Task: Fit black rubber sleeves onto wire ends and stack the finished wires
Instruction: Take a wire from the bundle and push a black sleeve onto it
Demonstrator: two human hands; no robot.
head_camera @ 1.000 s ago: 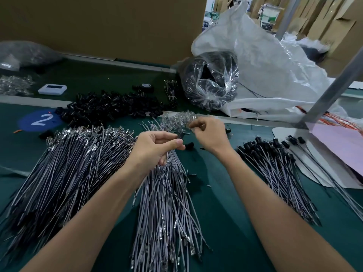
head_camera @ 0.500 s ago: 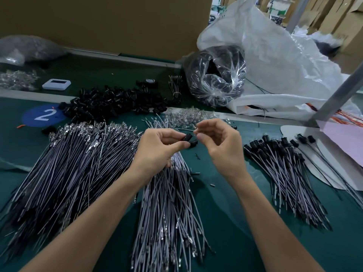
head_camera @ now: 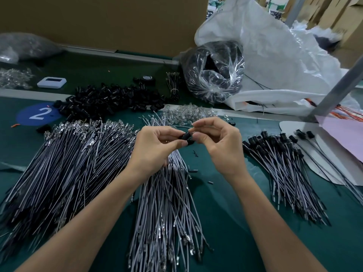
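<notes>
Black rubber sleeve is held just above the far end of the middle wire bundle, pinched by thumb and forefinger of the left hand. The right hand pinches its other end, probably feeding a wire tip in; the tip is hidden. Finished stack lies right of that bundle and the loose sleeve heap beyond it, presumably to keep reaches short.

Two slim forearms are shown bare along their whole visible length. The left hand and right hand are likewise uncovered, and short, plain nails are seen on the thumbs.
</notes>
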